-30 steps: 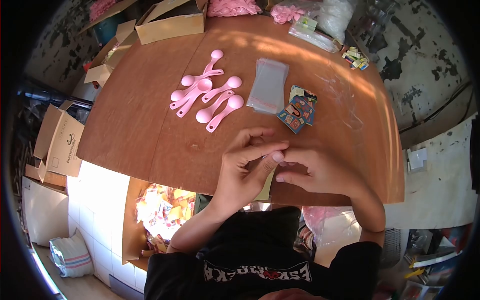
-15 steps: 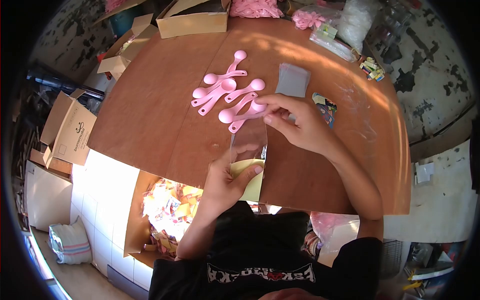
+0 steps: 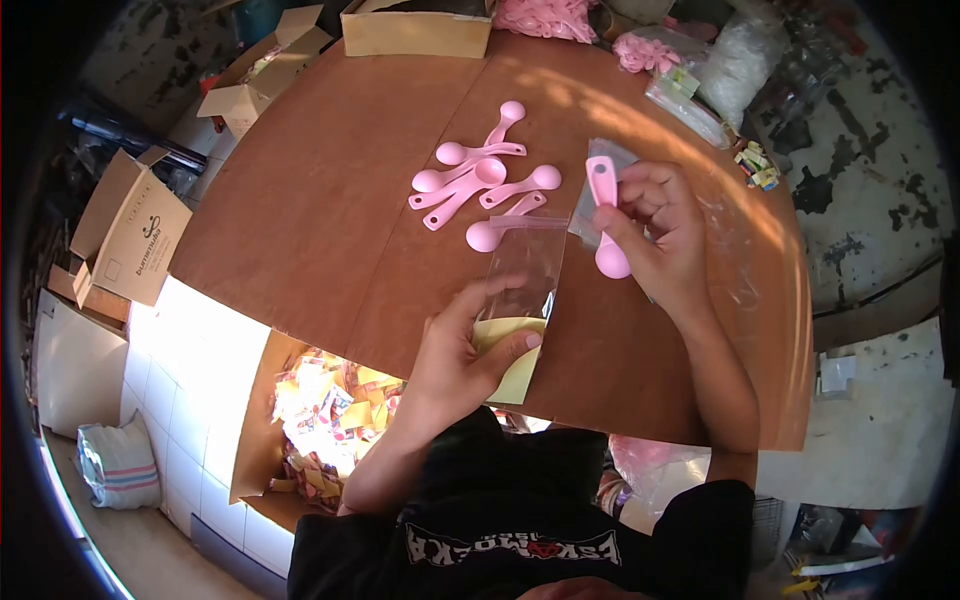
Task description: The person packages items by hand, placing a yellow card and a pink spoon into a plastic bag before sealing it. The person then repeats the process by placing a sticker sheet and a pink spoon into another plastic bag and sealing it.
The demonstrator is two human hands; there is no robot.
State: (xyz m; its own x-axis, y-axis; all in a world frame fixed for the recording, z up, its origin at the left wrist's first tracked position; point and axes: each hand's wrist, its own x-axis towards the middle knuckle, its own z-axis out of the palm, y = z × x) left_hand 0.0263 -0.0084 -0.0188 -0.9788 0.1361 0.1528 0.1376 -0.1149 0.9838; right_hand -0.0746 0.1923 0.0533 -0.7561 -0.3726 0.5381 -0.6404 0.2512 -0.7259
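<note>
My left hand (image 3: 455,350) grips a clear plastic bag (image 3: 528,262) with a yellow card (image 3: 518,372) in its lower part, the thumb pressed on the card. The bag's upper end lies over part of a pink spoon (image 3: 484,236). My right hand (image 3: 665,240) pinches another pink spoon (image 3: 602,178), held with the holed handle end up and the round bowl down. Left of it, several more pink spoons (image 3: 489,172) lie in a loose cluster on the table. Partly hidden behind my right hand is a stack of clear bags (image 3: 600,152).
The brown wooden table (image 3: 330,200) carries an open carton (image 3: 415,35), pink spoons in plastic (image 3: 548,18) and small boxes (image 3: 757,165) along its far side. Below the near edge stands a box of packed pieces (image 3: 335,420). Another carton (image 3: 135,230) stands at left.
My right hand has lifted a pink spoon off the cluster and moved right, turning it upright. The bag in my left hand now reaches over a spoon. The view has shifted slightly.
</note>
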